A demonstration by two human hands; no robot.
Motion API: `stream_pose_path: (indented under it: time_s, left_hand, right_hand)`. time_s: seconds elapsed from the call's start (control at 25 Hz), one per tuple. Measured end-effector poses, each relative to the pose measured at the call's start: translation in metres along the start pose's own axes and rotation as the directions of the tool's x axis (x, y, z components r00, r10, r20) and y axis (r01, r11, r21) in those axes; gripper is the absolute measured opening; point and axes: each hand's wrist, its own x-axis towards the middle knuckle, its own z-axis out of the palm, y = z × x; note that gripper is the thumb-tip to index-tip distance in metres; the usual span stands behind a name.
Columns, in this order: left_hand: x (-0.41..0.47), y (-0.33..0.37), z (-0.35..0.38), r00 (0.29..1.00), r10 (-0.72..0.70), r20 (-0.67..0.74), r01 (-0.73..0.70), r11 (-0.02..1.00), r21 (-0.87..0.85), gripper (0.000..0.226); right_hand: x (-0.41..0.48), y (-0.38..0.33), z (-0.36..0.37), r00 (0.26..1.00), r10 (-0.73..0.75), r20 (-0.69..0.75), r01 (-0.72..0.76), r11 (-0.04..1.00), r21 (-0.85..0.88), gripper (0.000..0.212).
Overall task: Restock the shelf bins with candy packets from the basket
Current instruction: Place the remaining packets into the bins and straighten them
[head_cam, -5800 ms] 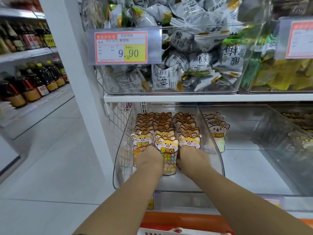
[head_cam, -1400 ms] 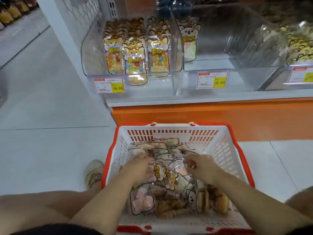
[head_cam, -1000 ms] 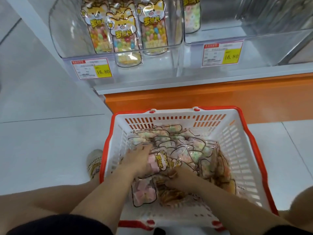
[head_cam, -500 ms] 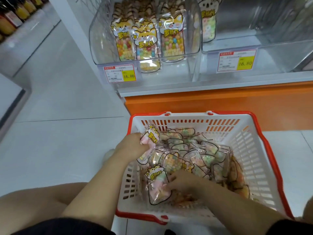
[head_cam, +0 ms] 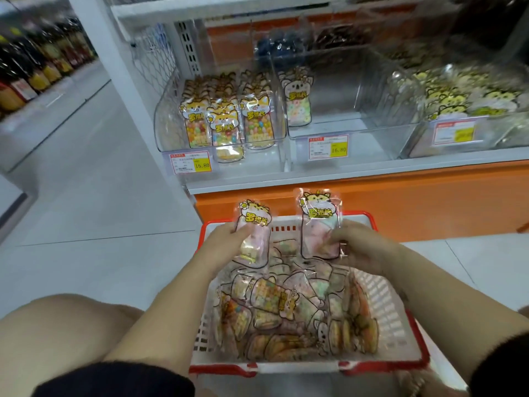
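Both hands have come up out of the basket since half a second ago, and each now lifts one candy packet above its far rim. The left hand pinches the left packet by its side edge, thumb across the front. The right hand curls its fingers round the lower part of the right packet. Both packets stand on end, long axis near vertical, with the cartoon animal header and yellow Chinese characters uppermost and facing the camera. They are glossy clear film, rounded at the corners, holding pale pink and cream sweets. Similar packets lie jumbled flat in the white slotted plastic basket with its red rim. On the shelf behind, the left clear plastic bin holds upright rows of fox-headed packets of coloured beans above a price tag reading 16.80. The middle bin holds a koala-headed packet at its left wall, and its tag also reads 16.80.
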Motion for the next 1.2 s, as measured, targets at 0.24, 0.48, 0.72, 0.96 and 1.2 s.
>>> stream_pose_path:
  time_s: [0.24,0.48,0.72,0.96,1.2]
  left_hand:
    - [-0.035,0.036,0.018,0.99,0.039,0.139,0.025,0.902,-0.431,0.032]
    - [-0.041,0.055,0.03,0.946,0.122,0.302,0.017,0.907,-0.422,0.049]
    - [-0.033,0.069,0.054,0.902,0.141,0.408,-0.049,0.973,-0.227,0.048]
    - [-0.002,-0.049,0.008,0.973,-0.012,0.23,-0.19,0.526,0.829,0.053]
    - [0.006,-0.115,0.01,0.949,-0.14,0.282,-0.295,-0.08,0.952,0.051]
  right_hand:
    - [-0.029,-0.006,0.037,0.981,-0.173,0.084,0.17,0.985,0.037,0.011]
    - [-0.052,-0.011,0.031,0.974,-0.186,0.133,0.17,0.978,0.123,0.046]
    - [-0.06,-0.009,-0.008,0.956,-0.285,0.067,0.273,0.951,0.143,0.032]
    - [-0.035,0.018,-0.006,0.958,-0.267,-0.107,0.222,0.921,-0.319,0.033]
    - [-0.004,0.044,0.026,0.986,-0.168,-0.007,0.149,0.893,-0.424,0.036]
